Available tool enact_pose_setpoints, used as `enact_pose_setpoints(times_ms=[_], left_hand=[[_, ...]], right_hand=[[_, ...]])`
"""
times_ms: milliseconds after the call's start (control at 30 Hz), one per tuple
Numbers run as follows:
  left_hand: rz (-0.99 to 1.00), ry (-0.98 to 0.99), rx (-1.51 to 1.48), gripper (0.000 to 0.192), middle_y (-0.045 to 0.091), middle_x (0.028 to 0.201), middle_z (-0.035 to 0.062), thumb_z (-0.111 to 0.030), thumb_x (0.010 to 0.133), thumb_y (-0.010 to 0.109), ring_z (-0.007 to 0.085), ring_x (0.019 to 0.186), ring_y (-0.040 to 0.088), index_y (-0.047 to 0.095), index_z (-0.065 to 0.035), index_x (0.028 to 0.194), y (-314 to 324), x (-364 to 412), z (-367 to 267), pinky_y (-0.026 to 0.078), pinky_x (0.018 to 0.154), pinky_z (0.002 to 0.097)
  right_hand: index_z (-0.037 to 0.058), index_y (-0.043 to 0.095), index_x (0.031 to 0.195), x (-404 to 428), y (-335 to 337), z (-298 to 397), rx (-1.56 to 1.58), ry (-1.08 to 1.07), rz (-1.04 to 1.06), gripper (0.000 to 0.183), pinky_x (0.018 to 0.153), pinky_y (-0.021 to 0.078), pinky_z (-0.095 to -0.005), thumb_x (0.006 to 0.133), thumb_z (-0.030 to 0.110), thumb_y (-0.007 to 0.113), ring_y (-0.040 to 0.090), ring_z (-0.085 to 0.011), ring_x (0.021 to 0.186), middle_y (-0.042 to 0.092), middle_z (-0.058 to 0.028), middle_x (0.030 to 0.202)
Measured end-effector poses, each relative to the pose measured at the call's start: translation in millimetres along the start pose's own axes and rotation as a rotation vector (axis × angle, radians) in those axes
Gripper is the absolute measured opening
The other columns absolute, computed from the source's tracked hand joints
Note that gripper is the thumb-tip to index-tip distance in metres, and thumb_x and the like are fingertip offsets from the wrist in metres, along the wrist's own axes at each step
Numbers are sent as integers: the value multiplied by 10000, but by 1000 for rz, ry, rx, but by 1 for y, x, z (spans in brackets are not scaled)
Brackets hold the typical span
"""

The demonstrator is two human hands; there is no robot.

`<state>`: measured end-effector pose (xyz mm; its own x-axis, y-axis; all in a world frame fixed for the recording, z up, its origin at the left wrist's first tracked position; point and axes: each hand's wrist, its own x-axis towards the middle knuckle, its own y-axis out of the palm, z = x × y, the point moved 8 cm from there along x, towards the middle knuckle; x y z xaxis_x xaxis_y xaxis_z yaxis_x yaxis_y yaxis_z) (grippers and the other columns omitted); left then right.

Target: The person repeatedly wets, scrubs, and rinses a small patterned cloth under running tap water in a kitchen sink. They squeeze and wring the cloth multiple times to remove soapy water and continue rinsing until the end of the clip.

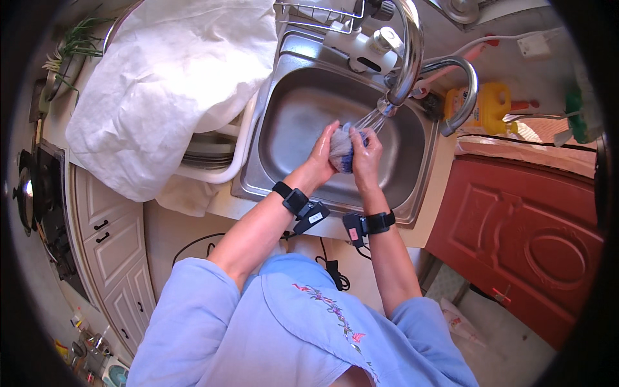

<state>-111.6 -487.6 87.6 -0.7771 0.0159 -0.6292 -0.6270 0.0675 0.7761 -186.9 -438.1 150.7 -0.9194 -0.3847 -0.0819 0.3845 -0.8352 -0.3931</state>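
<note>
Both hands meet over a stainless steel sink. Between them is a wet, crumpled grey and blue cloth. My left hand grips its left side, and my right hand grips its right side with bent fingers. Water streams from the chrome faucet just above, falling at the cloth and the right hand. No other item shows in the sink basin. Black straps with small devices circle both wrists.
Left of the sink, a white cloth partly covers a white rack holding stacked plates. A second curved spout and a yellow jug stand right. A red panelled door borders the counter.
</note>
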Motion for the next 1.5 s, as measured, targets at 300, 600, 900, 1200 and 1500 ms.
enact_pose_setpoints(times_ms=[300,600,900,1200,1500], left_hand=[[-109,213,182,242,629,917,61,-284,897,499,181,828,610,596,-86,996,-14,18,-2,506,730,331],[-219,70,271,444,581,1093,80,-466,912,410,224,986,563,521,-109,1152,-13,3,-6,476,809,412],[31,-110,21,521,525,1204,78,-543,903,378,237,1124,483,479,-144,1221,2,-3,6,429,875,482],[62,148,-67,199,585,768,29,-272,851,610,144,722,582,589,-75,873,8,18,2,489,656,304],[-94,232,79,252,593,873,49,-325,905,516,166,756,589,568,-88,973,11,10,-13,508,676,299]], right_hand=[[30,593,775,6,5,4,-311,41,-20,221,598,442,-410,797,249,580,587,-382,671,575,-231,682],[0,623,842,22,36,-11,5,106,210,255,621,435,-272,831,250,579,547,-130,673,606,-63,751],[15,621,852,20,24,13,-307,8,156,385,664,453,-422,834,392,544,608,-366,743,614,-216,741],[32,531,709,-17,0,61,-385,-483,-25,206,555,416,-417,817,195,595,530,-372,621,533,-168,694],[11,601,900,-6,13,18,290,48,190,172,667,451,-273,801,139,657,532,-89,750,596,-75,785]])
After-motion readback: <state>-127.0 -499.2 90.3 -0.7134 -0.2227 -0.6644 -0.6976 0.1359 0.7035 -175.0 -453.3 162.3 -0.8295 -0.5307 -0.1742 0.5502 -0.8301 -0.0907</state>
